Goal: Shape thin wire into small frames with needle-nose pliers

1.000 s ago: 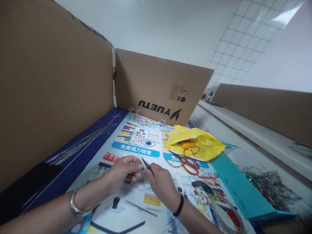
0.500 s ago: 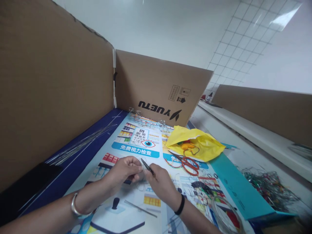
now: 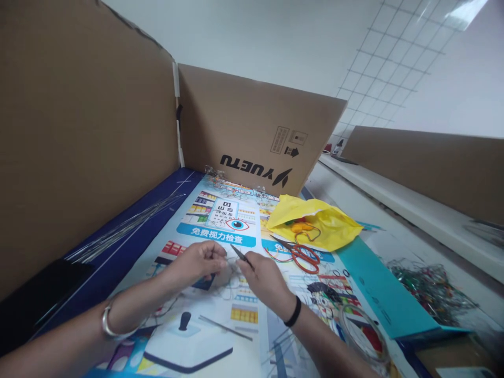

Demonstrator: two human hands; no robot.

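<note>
A slim gap has just opened between left hand [image 3: 202, 259] and right hand [image 3: 265, 278], over the middle of the surface [image 3: 134, 247]! The right grips a pointed tool [image 3: 240, 254], its tip now clear of the curled left; whether that pinches anything, I can't tell. Beyond, scissors [image 3: 305, 259] and bag [image 3: 334, 231] lie toward the right edge; cardboard [image 3: 252, 121] stands at the far edge, wall [image 3: 255, 37] behind.

Between the yellow pouch [image 3: 342, 228] and the right hand [image 3: 263, 275], passage is hampered by scissors [image 3: 294, 250]; behind the pouch, by a cardboard panel [image 3: 236, 115]; leftward, it is left open
</note>
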